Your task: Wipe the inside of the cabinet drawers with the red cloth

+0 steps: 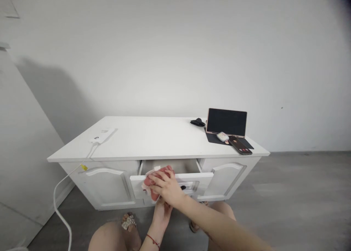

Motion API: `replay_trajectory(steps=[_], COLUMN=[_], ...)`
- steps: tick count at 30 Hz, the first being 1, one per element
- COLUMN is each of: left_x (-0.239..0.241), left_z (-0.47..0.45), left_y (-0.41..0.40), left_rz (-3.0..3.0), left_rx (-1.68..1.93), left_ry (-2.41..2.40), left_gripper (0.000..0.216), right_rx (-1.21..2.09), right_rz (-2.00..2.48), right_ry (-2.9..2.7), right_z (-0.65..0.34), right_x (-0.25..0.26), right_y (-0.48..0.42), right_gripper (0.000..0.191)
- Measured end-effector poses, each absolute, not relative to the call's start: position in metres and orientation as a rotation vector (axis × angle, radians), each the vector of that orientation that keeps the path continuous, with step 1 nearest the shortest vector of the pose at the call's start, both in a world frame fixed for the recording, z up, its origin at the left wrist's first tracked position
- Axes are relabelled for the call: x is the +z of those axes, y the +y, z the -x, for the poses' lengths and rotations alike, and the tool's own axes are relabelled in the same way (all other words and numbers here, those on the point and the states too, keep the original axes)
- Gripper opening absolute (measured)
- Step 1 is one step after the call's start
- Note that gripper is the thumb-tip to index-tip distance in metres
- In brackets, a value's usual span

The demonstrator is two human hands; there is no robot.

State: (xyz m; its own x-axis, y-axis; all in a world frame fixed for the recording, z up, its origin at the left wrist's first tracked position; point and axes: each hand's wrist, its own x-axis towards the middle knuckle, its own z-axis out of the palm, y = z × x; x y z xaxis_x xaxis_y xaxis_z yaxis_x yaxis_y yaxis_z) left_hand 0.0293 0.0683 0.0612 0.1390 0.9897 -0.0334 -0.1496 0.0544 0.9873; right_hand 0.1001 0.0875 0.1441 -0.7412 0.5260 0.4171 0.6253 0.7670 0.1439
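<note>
A folded red cloth (155,197) with pale pink and white parts is held just in front of the pulled-out drawer (207,175). My right hand (168,189) lies over it from above, fingers spread across its face and pressing on it. Underneath, my left hand (162,210), with a red bracelet at the wrist, supports the cloth; most of its fingers are hidden behind the cloth and the right hand. The drawer's dark knob (183,187) shows just right of my right hand.
The white cabinet (153,141) bears a white power bank (102,135) with a cable (56,203) hanging left. At right are a dark screen on a stand (226,122), a phone (240,145), a small white case (222,136) and a black folded item (197,122). My knees flank the drawer.
</note>
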Motion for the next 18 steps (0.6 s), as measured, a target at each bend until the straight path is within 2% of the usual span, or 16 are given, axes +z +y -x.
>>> replay_trajectory(steps=[3,4,6,11,14,18], left_x=[0.05,0.049,0.051,0.067,0.074,0.075], left_z=[-0.026,-0.025,-0.025,-0.03,-0.033,-0.036], left_y=[0.055,0.053,0.053,0.058,0.058,0.058], left_rz=[-0.523,-0.331,-0.054,0.046,0.055,0.029], left_rx=[1.302,1.312,1.293,1.268,1.25,1.297], left_ry=[0.915,0.854,0.773,0.874,0.97,1.011], left_gripper=[0.024,0.018,0.013,0.008,0.005,0.009], right_rx=[-0.579,-0.609,-0.607,-0.595,-0.341,0.335], right_rz=[0.874,0.905,1.008,1.379,1.511,1.472], right_ry=[-2.407,-2.322,-2.18,-1.697,-1.284,-0.675], right_z=[-0.153,-0.171,-0.203,-0.235,-0.215,-0.155], right_x=[0.117,0.109,0.095,0.053,0.015,-0.019], right_y=[0.081,0.078,0.069,0.054,0.053,0.056], right_gripper=[0.024,0.024,0.023,0.017,0.016,0.03])
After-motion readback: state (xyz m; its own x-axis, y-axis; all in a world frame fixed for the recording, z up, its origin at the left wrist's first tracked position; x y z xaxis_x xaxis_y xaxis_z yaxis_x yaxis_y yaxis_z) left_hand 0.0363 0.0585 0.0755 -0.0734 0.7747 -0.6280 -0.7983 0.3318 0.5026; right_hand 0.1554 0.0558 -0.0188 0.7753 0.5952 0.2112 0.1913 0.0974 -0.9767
